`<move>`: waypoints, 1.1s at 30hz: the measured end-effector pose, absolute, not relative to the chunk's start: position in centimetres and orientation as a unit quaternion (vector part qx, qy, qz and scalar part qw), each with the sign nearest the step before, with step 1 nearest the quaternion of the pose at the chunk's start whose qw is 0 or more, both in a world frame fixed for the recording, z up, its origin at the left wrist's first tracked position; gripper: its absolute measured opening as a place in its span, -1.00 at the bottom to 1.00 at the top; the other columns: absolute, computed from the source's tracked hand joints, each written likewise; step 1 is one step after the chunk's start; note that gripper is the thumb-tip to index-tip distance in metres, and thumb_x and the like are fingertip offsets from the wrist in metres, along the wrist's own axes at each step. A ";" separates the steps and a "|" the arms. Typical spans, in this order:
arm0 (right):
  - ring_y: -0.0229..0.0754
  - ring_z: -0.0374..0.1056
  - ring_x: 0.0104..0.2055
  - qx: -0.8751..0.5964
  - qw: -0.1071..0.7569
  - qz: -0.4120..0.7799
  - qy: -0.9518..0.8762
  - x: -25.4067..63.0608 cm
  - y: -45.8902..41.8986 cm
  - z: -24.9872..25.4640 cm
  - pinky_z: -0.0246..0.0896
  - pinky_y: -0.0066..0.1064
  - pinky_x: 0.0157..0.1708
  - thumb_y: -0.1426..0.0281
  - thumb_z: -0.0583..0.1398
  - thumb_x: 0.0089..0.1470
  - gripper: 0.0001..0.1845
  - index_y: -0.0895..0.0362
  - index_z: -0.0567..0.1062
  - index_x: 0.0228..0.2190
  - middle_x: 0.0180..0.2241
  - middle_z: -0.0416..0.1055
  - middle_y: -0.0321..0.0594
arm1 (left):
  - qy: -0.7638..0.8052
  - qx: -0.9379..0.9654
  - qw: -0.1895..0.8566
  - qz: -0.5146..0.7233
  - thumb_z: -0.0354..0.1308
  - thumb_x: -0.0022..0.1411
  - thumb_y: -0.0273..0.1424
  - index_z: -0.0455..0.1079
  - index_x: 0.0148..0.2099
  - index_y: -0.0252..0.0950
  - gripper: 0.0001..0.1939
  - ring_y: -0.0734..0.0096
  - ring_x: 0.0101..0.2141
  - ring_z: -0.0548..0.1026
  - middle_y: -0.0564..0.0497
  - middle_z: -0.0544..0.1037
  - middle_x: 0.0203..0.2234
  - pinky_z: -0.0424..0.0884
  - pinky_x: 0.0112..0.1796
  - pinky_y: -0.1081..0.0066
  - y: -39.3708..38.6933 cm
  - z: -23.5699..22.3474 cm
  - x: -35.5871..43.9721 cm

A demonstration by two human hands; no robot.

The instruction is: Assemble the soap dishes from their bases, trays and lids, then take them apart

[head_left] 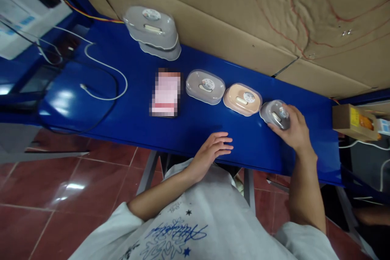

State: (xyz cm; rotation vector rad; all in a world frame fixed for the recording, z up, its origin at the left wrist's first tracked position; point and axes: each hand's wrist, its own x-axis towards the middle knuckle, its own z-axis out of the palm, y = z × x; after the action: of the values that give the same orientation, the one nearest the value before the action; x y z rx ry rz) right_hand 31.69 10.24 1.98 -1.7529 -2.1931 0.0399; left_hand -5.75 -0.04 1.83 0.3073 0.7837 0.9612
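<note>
My right hand [295, 128] grips the right end of a grey lidded plastic box [273, 114] on the blue table. A peach box [242, 99] with a clear lid and a round label lies just left of it. Left of that sits another grey box [201, 89], also with a clear lid and label. My left hand [215, 146] hovers over the table's front edge, fingers stretched out and holding nothing. Whether the gripped box rests flat on the table or is slightly raised, I cannot tell.
Stacked grey boxes [152, 28] stand at the back left. A blurred-out pink rectangular item [166, 94] lies left of the row. White and black cables [122, 85] cross the table's left part. A cardboard box [350, 122] is at the right end; cardboard [219, 20] lines the back.
</note>
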 end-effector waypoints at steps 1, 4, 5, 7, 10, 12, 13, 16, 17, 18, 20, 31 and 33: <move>0.48 0.25 0.41 -0.616 0.153 0.009 -0.772 31.6 11.3 2.5 0.18 0.33 0.30 -0.16 0.44 0.04 0.03 0.02 0.35 0.38 0.38 0.30 0.23 | 0.368 0.146 0.799 0.453 0.29 0.41 -0.26 0.54 0.12 -0.27 -0.68 0.08 0.00 0.64 -0.22 0.64 0.07 0.46 0.12 0.06 -0.2 1.9 -6.2; 0.48 0.09 0.50 -0.589 0.176 -0.014 -0.789 27.6 14.1 4.7 0.00 0.33 0.40 -0.19 0.45 0.01 0.17 0.06 0.25 0.45 0.46 0.18 0.29 | 0.372 0.142 0.784 0.477 0.30 0.40 -0.25 0.57 0.03 -0.29 -0.74 0.12 -0.04 0.65 -0.19 0.67 -0.01 0.48 0.09 0.12 -0.9 2.0 -7.7; 0.42 0.08 0.52 -0.564 0.194 -0.011 -0.802 25.0 14.9 5.4 0.00 0.26 0.43 -0.17 0.44 0.05 0.19 0.06 0.17 0.48 0.48 0.15 0.28 | 0.376 0.139 0.777 0.486 0.31 0.40 -0.25 0.57 0.01 -0.29 -0.75 0.13 -0.04 0.66 -0.18 0.68 -0.03 0.49 0.09 0.13 -1.1 1.9 -8.3; 0.35 0.07 0.54 -0.480 0.192 0.026 -0.855 18.5 16.5 6.2 0.00 0.25 0.45 -0.14 0.45 0.06 0.25 0.05 0.06 0.52 0.50 0.13 0.20 | 0.388 0.133 0.762 0.502 0.31 0.40 -0.27 0.57 -0.02 -0.29 -0.78 0.15 -0.06 0.66 -0.16 0.70 -0.07 0.49 0.09 0.14 -1.5 1.9 -9.2; 0.35 -0.08 0.59 -0.396 0.124 0.083 -0.906 8.4 19.3 5.9 -0.14 0.33 0.49 -0.02 0.50 0.04 0.29 0.00 -0.04 0.54 0.57 -0.06 0.13 | 0.401 0.131 0.747 0.514 0.29 0.40 -0.29 0.56 -0.02 -0.29 -0.80 0.18 -0.08 0.67 -0.14 0.71 -0.09 0.50 0.08 0.16 -2.1 1.8 -10.2; 0.41 -0.05 0.58 -0.407 0.077 0.119 -0.902 3.9 21.2 5.4 -0.11 0.39 0.46 0.12 0.53 0.00 0.33 0.03 -0.07 0.54 0.56 -0.07 0.18 | 0.399 0.134 0.744 0.519 0.29 0.40 -0.28 0.55 0.00 -0.29 -0.78 0.17 -0.07 0.68 -0.15 0.71 -0.08 0.51 0.09 0.15 -2.4 1.7 -10.8; 0.44 0.03 0.54 -0.415 0.054 0.139 -0.898 2.6 22.0 5.3 -0.05 0.39 0.44 0.18 0.52 -0.01 0.32 0.05 -0.05 0.54 0.54 -0.01 0.21 | 0.395 0.133 0.742 0.525 0.28 0.40 -0.27 0.54 0.02 -0.28 -0.76 0.15 -0.04 0.68 -0.16 0.71 -0.07 0.51 0.11 0.13 -2.5 1.6 -11.0; 0.41 0.30 0.38 -0.429 0.034 0.193 -0.882 2.3 22.2 6.0 0.20 0.31 0.33 0.26 0.48 -0.02 0.19 0.05 0.08 0.49 0.44 0.21 0.18 | 0.375 0.115 0.734 0.555 0.30 0.40 -0.25 0.48 0.15 -0.23 -0.66 0.08 0.12 0.63 -0.17 0.70 0.05 0.45 0.22 0.05 -2.2 1.2 -11.6; 0.37 0.34 0.35 -0.426 0.054 0.207 -0.879 2.9 21.4 6.6 0.24 0.26 0.32 0.26 0.47 -0.01 0.14 0.04 0.11 0.48 0.42 0.24 0.16 | 0.365 0.106 0.730 0.567 0.30 0.40 -0.24 0.45 0.20 -0.20 -0.61 0.06 0.18 0.60 -0.17 0.67 0.11 0.41 0.27 0.02 -1.9 1.1 -11.7; 0.32 0.35 0.34 -0.417 0.083 0.221 -0.878 3.6 20.3 7.3 0.26 0.21 0.32 0.25 0.46 0.00 0.12 0.04 0.13 0.47 0.42 0.24 0.13 | 0.352 0.100 0.729 0.578 0.30 0.42 -0.20 0.42 0.27 -0.16 -0.56 0.04 0.25 0.55 -0.18 0.63 0.18 0.37 0.31 -0.02 -1.6 1.0 -11.7; 0.23 0.36 0.33 -0.383 0.129 0.259 -0.877 4.9 17.4 8.7 0.29 0.12 0.33 0.18 0.45 0.05 0.10 0.03 0.09 0.47 0.42 0.23 0.09 | 0.317 0.091 0.731 0.598 0.31 0.41 -0.07 0.35 0.36 -0.06 -0.43 -0.02 0.36 0.43 -0.15 0.55 0.30 0.33 0.34 -0.13 -0.7 1.0 -11.4; 0.34 0.15 0.48 -0.405 0.092 0.171 -0.893 3.9 19.4 6.6 0.11 0.28 0.42 -0.03 0.32 0.24 0.01 0.05 0.08 0.50 0.48 0.14 0.13 | 0.268 0.044 0.751 0.601 0.18 0.43 0.11 0.21 0.52 -0.06 -0.24 -0.33 0.47 0.20 -0.18 0.30 0.48 0.34 0.30 -0.41 -1.0 1.8 -11.6; 0.45 0.19 0.45 -0.432 0.023 0.143 -0.890 3.6 21.7 5.4 0.11 0.36 0.38 0.00 0.35 0.20 0.04 0.08 0.09 0.50 0.49 0.12 0.20 | 0.274 0.027 0.752 0.599 0.16 0.44 0.09 0.20 0.53 -0.08 -0.24 -0.35 0.46 0.22 -0.20 0.34 0.46 0.29 0.31 -0.44 -1.8 1.8 -11.9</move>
State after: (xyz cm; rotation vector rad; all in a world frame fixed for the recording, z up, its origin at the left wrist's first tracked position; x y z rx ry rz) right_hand 3.57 21.69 5.38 -1.3380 -2.7556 0.4421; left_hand -11.90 -1.77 1.77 0.0597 0.5976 1.3084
